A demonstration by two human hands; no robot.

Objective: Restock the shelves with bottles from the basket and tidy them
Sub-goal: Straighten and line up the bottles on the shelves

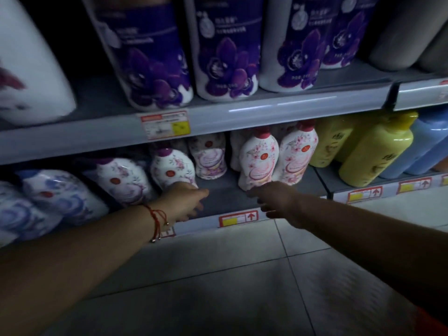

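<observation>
On the lower shelf (225, 197) stand white floral bottles: one with a purple cap (172, 168) at left of a gap, one further back (209, 156), and two with pink caps (258, 158) at right. My left hand (186, 202), with a red string at the wrist, reaches to the shelf's front edge just below the purple-capped bottle, fingers loosely extended and holding nothing. My right hand (276, 202) stretches toward the base of the pink-capped bottle, fingers relaxed and empty. The basket is out of view.
Tall purple-flowered bottles (225, 52) fill the upper shelf. Blue-patterned bottles (60, 192) sit at lower left, yellow bottles (378, 151) and blue ones (429, 144) at lower right. Price tags (238, 218) line the shelf edges. Grey tiled floor (218, 287) lies below.
</observation>
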